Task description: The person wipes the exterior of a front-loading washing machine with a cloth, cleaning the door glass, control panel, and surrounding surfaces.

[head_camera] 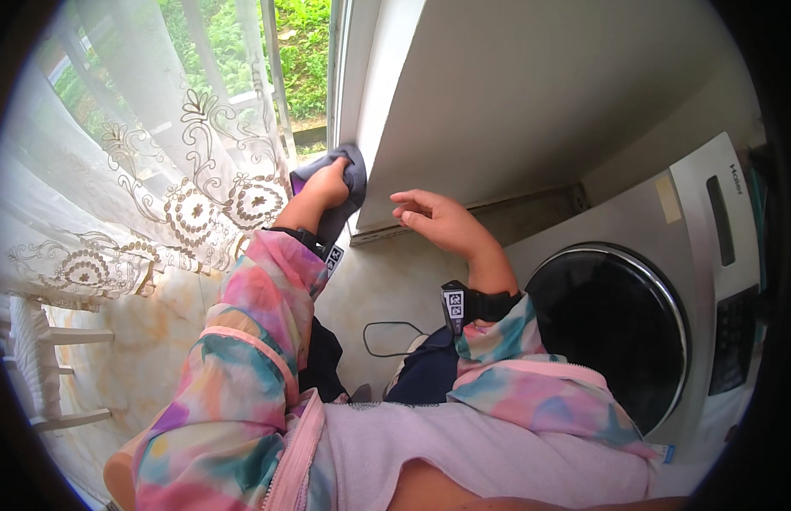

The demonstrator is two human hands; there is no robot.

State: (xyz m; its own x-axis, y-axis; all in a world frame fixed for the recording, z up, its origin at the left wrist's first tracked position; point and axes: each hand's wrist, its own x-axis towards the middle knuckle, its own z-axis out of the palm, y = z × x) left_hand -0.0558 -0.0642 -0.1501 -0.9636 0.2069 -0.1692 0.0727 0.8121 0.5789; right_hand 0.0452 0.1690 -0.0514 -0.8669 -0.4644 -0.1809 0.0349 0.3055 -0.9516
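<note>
My left hand (pixel 326 185) grips a dark grey cloth (pixel 352 172) with a bit of purple at its edge. The cloth lies against the white window frame (pixel 363 83), beside the sheer curtain. My right hand (pixel 427 217) hangs in the air to the right, in front of the wall's lower part, its fingers loosely bent and holding nothing. Each wrist wears a black strap with a small device bearing printed codes. The fingers of my left hand are partly sunk in the cloth's folds.
A sheer embroidered curtain (pixel 197 160) hangs at the left. A front-loading Haier washing machine (pixel 625 223) stands at the right, near the white wall (pixel 497 96). A white chair (pixel 70 335) is at the lower left on the marble-patterned floor (pixel 153 338). A dark cable loop (pixel 365 335) lies near my legs.
</note>
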